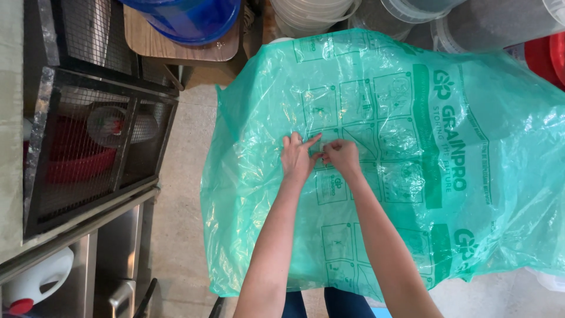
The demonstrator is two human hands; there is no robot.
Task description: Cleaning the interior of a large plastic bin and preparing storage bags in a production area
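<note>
Both hands close together mid-bag: left hand (298,158) and right hand (341,156) pinch the film of a big translucent green plastic bag (388,171), fingertips almost touching. Bag spreads wide under and around the hands, darker green printed panels and a vertical label strip right of them. Far left of hands, black wire-mesh cage (88,147) holding a red bowl. Above hands, blue tub (188,20), stacked clear buckets (312,15). White jug (35,282) lower left

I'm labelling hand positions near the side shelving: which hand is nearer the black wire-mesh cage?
Left. The left hand lies on the green plastic bag on the side toward the cage; the right hand is just beyond it.
</note>
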